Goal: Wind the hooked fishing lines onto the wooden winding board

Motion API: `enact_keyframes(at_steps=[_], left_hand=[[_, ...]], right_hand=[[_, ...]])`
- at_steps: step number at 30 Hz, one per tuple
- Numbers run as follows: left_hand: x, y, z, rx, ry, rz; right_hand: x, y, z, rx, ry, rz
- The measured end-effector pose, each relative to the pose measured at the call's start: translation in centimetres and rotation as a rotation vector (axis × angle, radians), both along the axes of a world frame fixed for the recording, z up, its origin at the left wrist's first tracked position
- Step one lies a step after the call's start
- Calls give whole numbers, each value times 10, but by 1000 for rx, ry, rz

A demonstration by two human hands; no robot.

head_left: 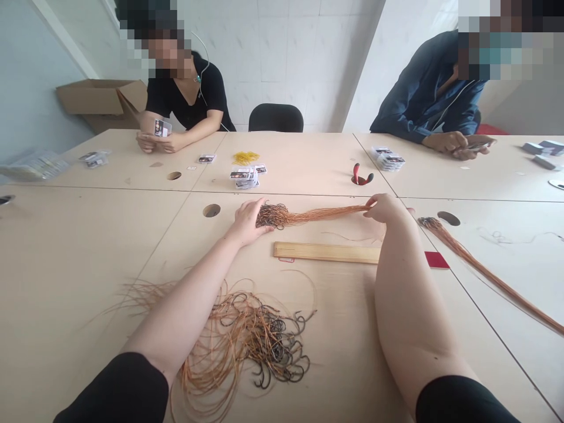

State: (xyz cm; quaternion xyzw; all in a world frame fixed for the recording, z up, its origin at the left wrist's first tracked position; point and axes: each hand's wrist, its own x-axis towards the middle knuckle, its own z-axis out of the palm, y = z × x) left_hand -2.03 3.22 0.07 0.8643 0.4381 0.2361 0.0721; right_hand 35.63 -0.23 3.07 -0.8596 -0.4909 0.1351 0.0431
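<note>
the left hand (249,222) lies curled over the hook end of a bundle of fish hooks on brown lines (308,216), resting on the table (74,264), while the right hand (388,210) pinches the far line ends, so the bundle is drawn straight between them. the lines look light and soft, the hooks stiff, sharp and apt to snag, so the lines seem the safer place to hold. a loose pile of hooks (247,346) lies below both hands, a second bundle (484,270) lies beyond the right hand, and a wooden strip (326,252) sits just below the stretched bundle. far ahead of the hands, an open cardboard box (101,100) shows nothing of its contents.
</note>
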Motion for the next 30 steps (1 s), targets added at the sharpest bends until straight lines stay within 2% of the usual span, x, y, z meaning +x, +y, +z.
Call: enact_keyframes(at_steps=[2, 4, 7, 9, 12, 15, 17, 20, 27, 29, 30], left_hand=[[-1, 2, 0, 47, -28, 44], [-6, 4, 0, 92, -86, 130], [-17, 8, 0, 120, -175, 324], [-23, 10, -1, 86, -157, 462], [-25, 10, -1, 13, -20, 548], [-20, 1, -2, -104, 161, 562], [-16, -8, -3, -217, 257, 548], [-12, -20, -4, -281, 338, 518], [4, -17, -5, -242, 356, 442], [8, -16, -4, -224, 339, 424], [9, -16, -4, -218, 328, 416]], right_hand=[[-2, -3, 11, -37, -7, -90], [-8, -8, 26, 40, -13, -71], [-24, -15, 52, 259, 115, 60], [-41, -20, 65, 337, 200, 149], [-66, -25, 75, 273, 226, 344], [-80, -28, 79, 125, 208, 466], [-83, -31, 82, 83, 183, 464], [-82, -34, 87, 87, 148, 433], [-87, -46, 100, 85, 104, 415], [-96, -56, 109, 112, 140, 500], [-103, -63, 115, 135, 191, 593]])
